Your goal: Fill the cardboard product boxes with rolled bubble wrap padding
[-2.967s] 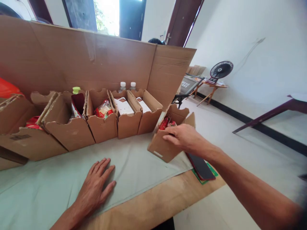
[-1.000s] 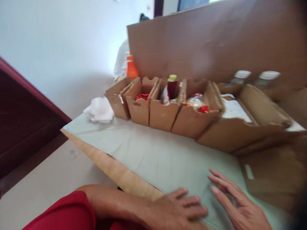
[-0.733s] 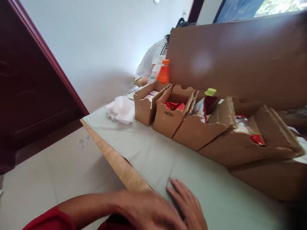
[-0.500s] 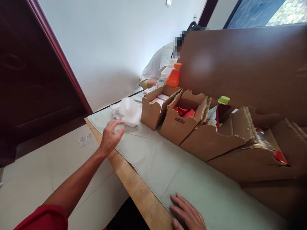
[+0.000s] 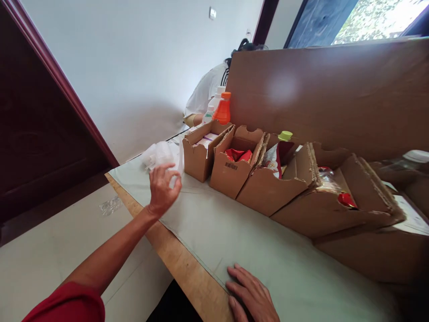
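Now, just beyond the curled, nearer left hand, crumpled white plastic is seen by the end carton; grip can't be told. The right hand is laid, loosely spread, on the cloth.

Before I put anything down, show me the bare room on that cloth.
Bare pale green cloth lies between the cardboard boxes and the wooden edge, from left hand to right hand; more lies between the right hand and the boxes. It is crowded at the left corner, where white plastic sits beside the end box.
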`<state>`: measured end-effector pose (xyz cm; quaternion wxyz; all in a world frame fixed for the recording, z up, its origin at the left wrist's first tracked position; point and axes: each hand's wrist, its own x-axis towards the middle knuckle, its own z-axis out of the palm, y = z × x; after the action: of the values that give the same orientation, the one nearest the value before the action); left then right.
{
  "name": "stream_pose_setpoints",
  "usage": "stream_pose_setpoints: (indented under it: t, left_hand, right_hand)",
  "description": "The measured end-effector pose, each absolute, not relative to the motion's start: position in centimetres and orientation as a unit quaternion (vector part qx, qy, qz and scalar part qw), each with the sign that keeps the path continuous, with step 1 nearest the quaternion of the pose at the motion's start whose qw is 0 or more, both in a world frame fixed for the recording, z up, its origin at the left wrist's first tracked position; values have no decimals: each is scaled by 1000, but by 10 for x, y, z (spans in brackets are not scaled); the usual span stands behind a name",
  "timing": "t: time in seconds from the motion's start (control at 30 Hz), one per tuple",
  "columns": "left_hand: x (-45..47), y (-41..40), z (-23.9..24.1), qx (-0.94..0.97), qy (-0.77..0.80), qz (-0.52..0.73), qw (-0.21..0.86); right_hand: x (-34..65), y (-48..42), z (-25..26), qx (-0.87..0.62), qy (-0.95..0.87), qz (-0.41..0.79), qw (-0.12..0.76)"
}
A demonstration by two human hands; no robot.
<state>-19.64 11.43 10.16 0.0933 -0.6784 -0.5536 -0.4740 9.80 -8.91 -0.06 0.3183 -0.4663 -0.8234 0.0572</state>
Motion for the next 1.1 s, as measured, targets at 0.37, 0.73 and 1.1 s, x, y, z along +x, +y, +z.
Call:
stream_pose_setpoints:
  t: [0.37, 0.73, 1.1]
  left_hand:
    - [-95, -47, 40, -917, -232, -305, -113]
    - [-145, -50, 53, -931, -242, -258, -91]
    - [-122, 3, 39, -947, -188, -258, -21]
  right_hand:
    - [104, -98, 40, -627, -344, 407, 569]
    - [111, -91, 50, -611, -262, 377, 645]
    - [148, -220, 47, -740, -179, 230, 606]
